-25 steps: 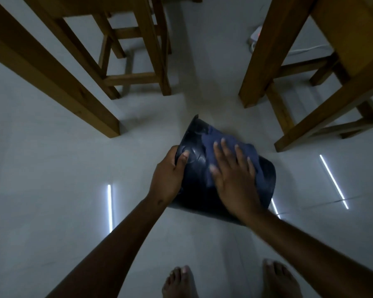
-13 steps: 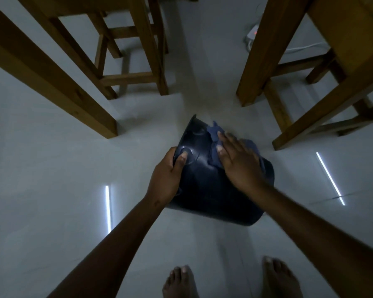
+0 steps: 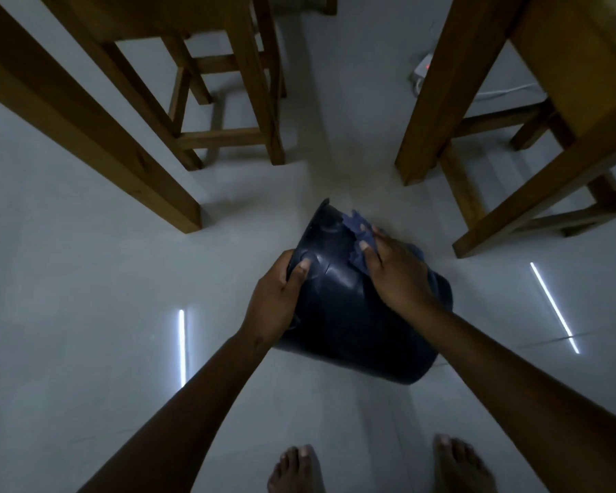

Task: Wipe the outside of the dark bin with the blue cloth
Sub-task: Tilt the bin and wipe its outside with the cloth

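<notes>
Item one, the dark bin (image 3: 349, 325): I see it tipped over above the pale floor (image 3: 68, 314), base end turned away from me, its rounded wall facing up; whether its lower edge touches the floor I cannot tell.

Item two, my left hand (image 3: 276, 304): curled around the bin's left edge, thumb pressed flat on the outer wall, the other fingers hidden behind the rim.

Item three, my right hand (image 3: 397, 274): laid palm down on the bin's upper right side, fingers close together and flattened onto the blue cloth (image 3: 358, 236). I read it as pressing the cloth, not pinching it.

Item four, the blue cloth: bunched between that hand and the bin wall, its ragged edge sticking out past my fingertips toward the far end of the bin.

Item five, surroundings: wooden furniture legs (image 3: 96, 137) to the far left and far right, well apart from the bin; a white power strip (image 3: 421, 69) with a small red light on the floor beyond; two bare feet (image 3: 296, 469) at the bottom edge; thin bright reflections streak the floor on either side
</notes>
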### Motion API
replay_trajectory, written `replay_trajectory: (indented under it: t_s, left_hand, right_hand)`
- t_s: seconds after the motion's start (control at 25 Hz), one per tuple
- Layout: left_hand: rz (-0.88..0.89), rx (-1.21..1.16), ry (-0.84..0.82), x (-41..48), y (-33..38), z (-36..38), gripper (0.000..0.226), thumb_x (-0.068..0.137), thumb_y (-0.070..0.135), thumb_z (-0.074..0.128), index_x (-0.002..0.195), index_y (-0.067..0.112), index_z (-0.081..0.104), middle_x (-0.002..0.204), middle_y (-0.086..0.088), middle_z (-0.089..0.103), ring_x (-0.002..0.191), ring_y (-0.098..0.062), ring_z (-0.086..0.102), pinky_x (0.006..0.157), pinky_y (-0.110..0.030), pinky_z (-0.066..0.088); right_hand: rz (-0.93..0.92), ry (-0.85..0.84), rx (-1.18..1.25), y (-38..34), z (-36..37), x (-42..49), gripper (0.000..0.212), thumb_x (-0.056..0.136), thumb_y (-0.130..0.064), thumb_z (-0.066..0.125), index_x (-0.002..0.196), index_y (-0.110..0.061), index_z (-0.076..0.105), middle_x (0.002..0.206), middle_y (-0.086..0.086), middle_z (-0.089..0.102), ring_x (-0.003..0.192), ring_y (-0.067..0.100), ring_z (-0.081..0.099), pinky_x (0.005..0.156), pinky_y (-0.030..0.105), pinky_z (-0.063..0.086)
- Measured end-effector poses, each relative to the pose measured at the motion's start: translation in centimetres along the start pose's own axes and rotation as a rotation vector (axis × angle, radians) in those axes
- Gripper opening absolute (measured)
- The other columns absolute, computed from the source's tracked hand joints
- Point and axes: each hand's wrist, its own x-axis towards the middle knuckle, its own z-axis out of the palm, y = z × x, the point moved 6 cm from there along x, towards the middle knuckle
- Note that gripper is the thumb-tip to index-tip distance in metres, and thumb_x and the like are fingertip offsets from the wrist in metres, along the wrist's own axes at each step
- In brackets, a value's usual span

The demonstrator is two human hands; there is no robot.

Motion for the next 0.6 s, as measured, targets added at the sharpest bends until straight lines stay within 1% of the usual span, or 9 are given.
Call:
replay_trajectory:
  t_s: [0.08, 0.12, 0.2, 0.28, 0.36, 0.44, 0.48, 0.52, 0.6]
  left_hand:
    - [-0.032, 0.002, 0.011, -0.5, -0.3, -0.3, 0.020, 0.101, 0.045, 0.038, 0.113, 0.035, 0.051, 0.104, 0.008, 0.063, 0.082, -0.002, 0.060, 0.050, -0.004, 0.050]
    - [-0.050, 0.012, 0.017, -0.7, -0.4, -0.4, 0.020, 0.101, 0.046, 0.038, 0.112, 0.035, 0.051, 0.104, 0.007, 0.063, 0.079, -0.003, 0.061, 0.048, -0.007, 0.052]
    - [-0.091, 0.047, 0.041, -1.0, -0.4, -0.6, 0.025, 0.100, 0.048, 0.038, 0.112, 0.032, 0.053, 0.101, 0.004, 0.066, 0.074, -0.013, 0.066, 0.051, -0.022, 0.059]
    - [-0.102, 0.093, 0.060, -0.8, 0.0, -0.6, 0.030, 0.100, 0.048, 0.039, 0.114, 0.027, 0.055, 0.099, 0.000, 0.068, 0.073, -0.020, 0.068, 0.055, -0.031, 0.059]
    - [-0.075, 0.126, 0.063, -0.6, 0.5, -0.7, 0.027, 0.100, 0.048, 0.040, 0.109, 0.029, 0.056, 0.096, 0.001, 0.069, 0.073, -0.017, 0.067, 0.058, -0.030, 0.058]
    - [-0.030, 0.104, 0.050, -1.2, 1.3, -0.5, 0.016, 0.100, 0.046, 0.042, 0.097, 0.037, 0.054, 0.091, 0.007, 0.067, 0.076, -0.013, 0.065, 0.064, -0.027, 0.056]
    - [-0.027, 0.091, 0.054, -1.7, 1.5, -0.6, 0.014, 0.100, 0.045, 0.043, 0.093, 0.039, 0.054, 0.090, 0.009, 0.066, 0.078, -0.013, 0.065, 0.065, -0.026, 0.056]
    - [-0.035, 0.079, 0.062, -2.3, 1.7, -0.7, 0.014, 0.100, 0.043, 0.044, 0.093, 0.039, 0.055, 0.090, 0.008, 0.067, 0.079, -0.013, 0.065, 0.064, -0.024, 0.055]
    - [-0.014, 0.105, 0.087, -3.2, 2.5, -0.9, 0.016, 0.101, 0.041, 0.044, 0.099, 0.033, 0.057, 0.094, 0.002, 0.070, 0.078, -0.011, 0.066, 0.063, -0.024, 0.057]
  right_hand:
    - [0.042, 0.093, 0.048, 0.9, -0.8, 0.2, 0.046, 0.099, -0.038, 0.032, 0.135, -0.015, 0.049, 0.125, 0.015, 0.063, 0.112, 0.030, 0.060, 0.094, 0.037, 0.046]
    - [0.058, 0.140, 0.046, 1.0, -0.9, -0.7, 0.046, 0.099, -0.037, 0.032, 0.135, -0.014, 0.049, 0.123, 0.017, 0.064, 0.111, 0.031, 0.060, 0.095, 0.038, 0.046]
    - [0.024, 0.139, 0.094, 0.4, -0.1, -3.8, 0.046, 0.099, -0.033, 0.035, 0.140, -0.015, 0.045, 0.138, 0.015, 0.054, 0.128, 0.032, 0.049, 0.107, 0.041, 0.037]
    - [-0.147, 0.111, 0.028, -1.0, 0.8, -7.4, 0.049, 0.095, -0.024, 0.037, 0.142, -0.015, 0.043, 0.147, 0.011, 0.046, 0.139, 0.027, 0.035, 0.116, 0.037, 0.024]
    - [-0.433, 0.058, -0.175, -2.3, 1.7, -10.7, 0.051, 0.087, -0.015, 0.039, 0.138, -0.015, 0.049, 0.145, 0.006, 0.049, 0.139, 0.024, 0.033, 0.118, 0.034, 0.016]
    - [-0.635, 0.001, -0.332, -2.7, 2.2, -13.0, 0.049, 0.081, -0.013, 0.051, 0.129, -0.017, 0.059, 0.138, 0.000, 0.057, 0.132, 0.023, 0.046, 0.114, 0.033, 0.028]
    - [-0.584, -0.003, -0.251, -2.8, 1.7, -13.3, 0.047, 0.080, -0.011, 0.060, 0.126, -0.018, 0.061, 0.135, -0.002, 0.059, 0.129, 0.020, 0.050, 0.109, 0.029, 0.038]
    - [-0.439, -0.021, -0.051, -3.0, 0.6, -13.3, 0.046, 0.082, -0.009, 0.065, 0.127, -0.019, 0.061, 0.133, -0.003, 0.061, 0.126, 0.015, 0.052, 0.101, 0.025, 0.045]
    - [-0.075, 0.027, 0.306, -2.4, -2.1, -12.9, 0.028, 0.095, -0.019, 0.056, 0.122, -0.020, 0.062, 0.118, -0.001, 0.067, 0.109, 0.010, 0.063, 0.085, 0.019, 0.049]
